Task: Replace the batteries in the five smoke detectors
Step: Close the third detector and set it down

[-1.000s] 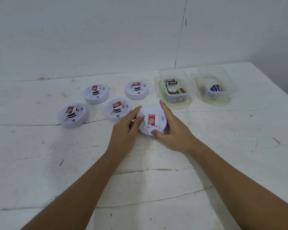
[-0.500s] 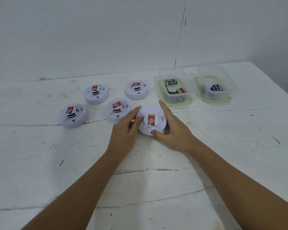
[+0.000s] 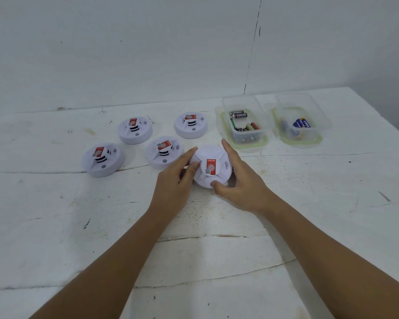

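White worktop (image 3: 55, 226) w/ cracks running across it, wall (image 3: 148, 54) behind. Two clear tubs w/ green rims sit at the back right: left tub (image 3: 244, 140) has a pile of mixed batteries (image 3: 238, 114) (a couple read Eveready), right tub (image 3: 297, 137) has a few blue ones (image 3: 301, 123).

Five white round detectors total, each w/ a red sticker on the middle. Four just sit on the worktop to the left: det 1 (image 3: 103, 160) far left, det 2 (image 3: 135, 131) behind it, det 3 (image 3: 162, 151) in the middle, det 4 (image 3: 190, 125) at the back near the tubs.

Det 5 (image 3: 211, 165) is closest, just beside det 3, and held from both sides. Left hand (image 3: 173, 192) grips its left edge, fingers (image 3: 187, 157) reaching along the rim and thumb on top. Right hand (image 3: 242, 183) cups the right edge, fingers curved round the far side, thumb pressing the near rim. Looks tipped toward the camera, can't tell if it's off the worktop.
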